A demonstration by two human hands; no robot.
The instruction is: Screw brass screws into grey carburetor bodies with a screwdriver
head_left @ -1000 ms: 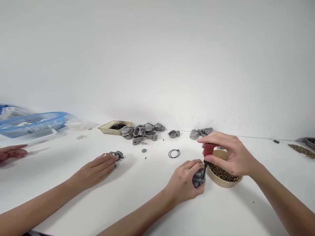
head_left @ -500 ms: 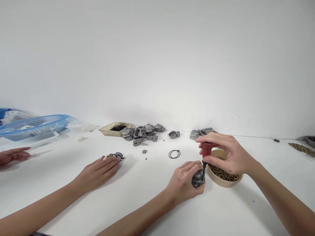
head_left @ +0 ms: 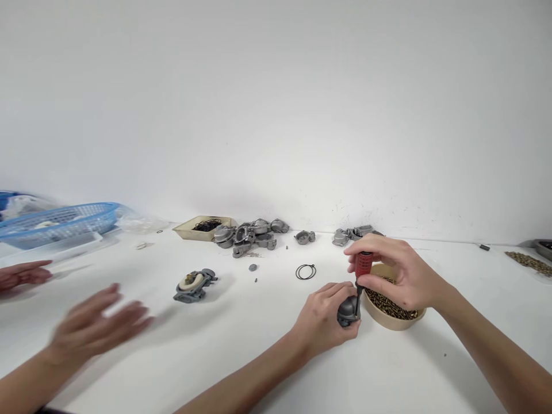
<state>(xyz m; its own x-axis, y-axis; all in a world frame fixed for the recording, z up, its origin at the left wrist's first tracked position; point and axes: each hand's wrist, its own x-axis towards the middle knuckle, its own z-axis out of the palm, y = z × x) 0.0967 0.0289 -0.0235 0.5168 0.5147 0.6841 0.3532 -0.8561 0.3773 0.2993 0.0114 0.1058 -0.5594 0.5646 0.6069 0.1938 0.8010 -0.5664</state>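
My left hand is wrapped round a grey metal carburetor and presses it to the table. In my right hand is a screwdriver with a red handle, gripped between thumb and fingers. It points down, and its tip meets a brass-coloured screw at the carburetor's edge. Just beyond the carburetor stands a round tan tub full of brass-coloured screws. Two thin black rubber rings lie on the table past my left hand. My fingers cover much of the carburetor.
At the left are a co-worker's hands, near an open carburetor body with a white float. Behind lie grey float bowls, a tray of black rings and a blue basket. More brass parts are far right.
The co-worker's nearer hand has let go of the carburetor body and moved left, leaving it on the table. My hands, the screwdriver and my carburetor have hardly moved.
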